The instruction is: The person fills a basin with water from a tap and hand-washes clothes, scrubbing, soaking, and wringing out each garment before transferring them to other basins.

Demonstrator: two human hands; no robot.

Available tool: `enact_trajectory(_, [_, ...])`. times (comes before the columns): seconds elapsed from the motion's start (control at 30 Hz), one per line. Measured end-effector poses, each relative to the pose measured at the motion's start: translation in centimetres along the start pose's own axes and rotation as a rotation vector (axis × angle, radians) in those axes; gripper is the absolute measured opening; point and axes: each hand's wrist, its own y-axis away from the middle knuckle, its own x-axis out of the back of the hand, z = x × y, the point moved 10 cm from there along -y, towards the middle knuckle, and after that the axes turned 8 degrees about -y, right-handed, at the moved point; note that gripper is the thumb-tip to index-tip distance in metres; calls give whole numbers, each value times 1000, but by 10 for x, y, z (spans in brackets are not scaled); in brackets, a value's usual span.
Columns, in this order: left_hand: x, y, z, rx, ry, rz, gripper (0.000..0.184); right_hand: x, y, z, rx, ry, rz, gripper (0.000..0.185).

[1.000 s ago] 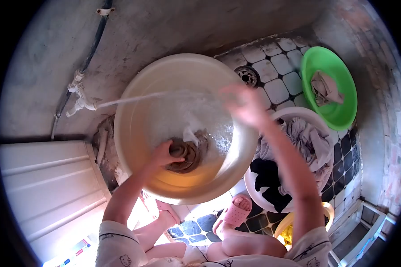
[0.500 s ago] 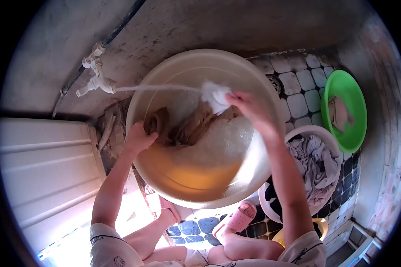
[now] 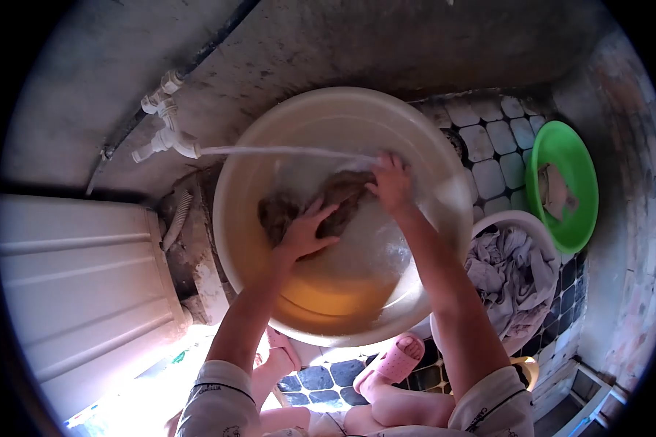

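Mid-frame, the left hand [image 3: 307, 231] spreads over brown cloth [image 3: 347, 192], the right hand's [image 3: 393, 185] grip unclear — turning folds under the water stream [image 3: 284, 150] should help.

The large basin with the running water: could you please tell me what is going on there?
A person has both hands in the large basin, over a brown cloth in the water. The left hand is spread on the cloth; the right hand is at its far end, though whether it grips is unclear. A stream from the wall tap reaches towards the right hand. To the right, a pale tub holds crumpled clothes, and a green basin holds another cloth.
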Motion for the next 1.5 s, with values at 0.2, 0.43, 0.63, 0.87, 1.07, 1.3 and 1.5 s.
enact_trajectory(0.2, [25, 1, -15, 140, 257, 432, 91, 1, 26, -45, -95, -954, -82, 34])
enact_trajectory(0.43, [1, 17, -19, 307, 1023, 12, 71, 117, 42, -71, -148, -1867, 82, 30])
enact_trajectory(0.63, [85, 75, -35, 613, 1542, 338, 41, 153, 48, 24, -64, -942, 569, 18])
enact_trajectory(0.87, [81, 44, -54, 543, -206, 406, 63, 36, 18, 20, -103, -433, 339, 53])
enact_trajectory(1.07, [30, 8, -3, 215, -675, 182, 68, -25, 40, -65, 336, -90, -37, 71])
enact_trajectory(1.3, [25, 18, -101, 452, 177, 419, 46, -40, 12, -25, -74, -616, 140, 66])
enact_trajectory(1.5, [53, 21, -60, 374, 419, 395, 19, 117, 34, -56, -46, -1240, 103, 46])
